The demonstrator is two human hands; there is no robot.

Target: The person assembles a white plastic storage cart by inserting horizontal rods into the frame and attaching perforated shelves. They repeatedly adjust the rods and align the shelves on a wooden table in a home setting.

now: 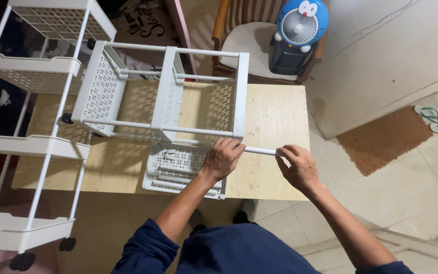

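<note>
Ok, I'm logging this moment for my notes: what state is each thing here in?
Left hand: gripping the corner of the rack.
Right hand: pinching the end of the tube.
Tube: horizontal, one end at the rack corner.
Rack: lying on its side on the table.
Table: bearing the rack.
Tray: loose, flat on the table.
Cart: upright on wheels.
Fan: on the chair; running or not, cannot tell.
</note>
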